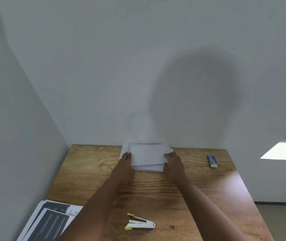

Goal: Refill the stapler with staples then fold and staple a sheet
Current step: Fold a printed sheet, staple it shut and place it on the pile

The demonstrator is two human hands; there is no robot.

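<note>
Pale walls meet in a corner behind my wooden desk (199,188), and my own shadow sits large on the wall ahead. At the far edge of the desk, right against the wall, lies the sheet (146,156), white and already doubled over, with its lower layers fanned out a little so the edges do not line up. My left hand (125,164) has its fingers laid fairly straight along the left edge of the paper, pressing rather than grasping. My right hand (172,163) is at the right edge with fingers bent over the corner; whether they pinch the layers or only push on them I cannot tell from here.

As I judge it, I am squaring up the fold. To do it well I should nudge the loose layers until the edges sit flush, hold one side down flat, and run the other hand along the crease so it stays sharp and thin enough for the staple to bite through.

Near me on the desk, well apart from the paper, the stapler (139,222) lies untouched, white with yellow ends and its top arm hinged up, so I cannot say if it is loaded. A small blue and white box (212,160), perhaps the staples, sits near the desk's right edge. Dark printed papers (51,221) lie at the near left corner.
</note>
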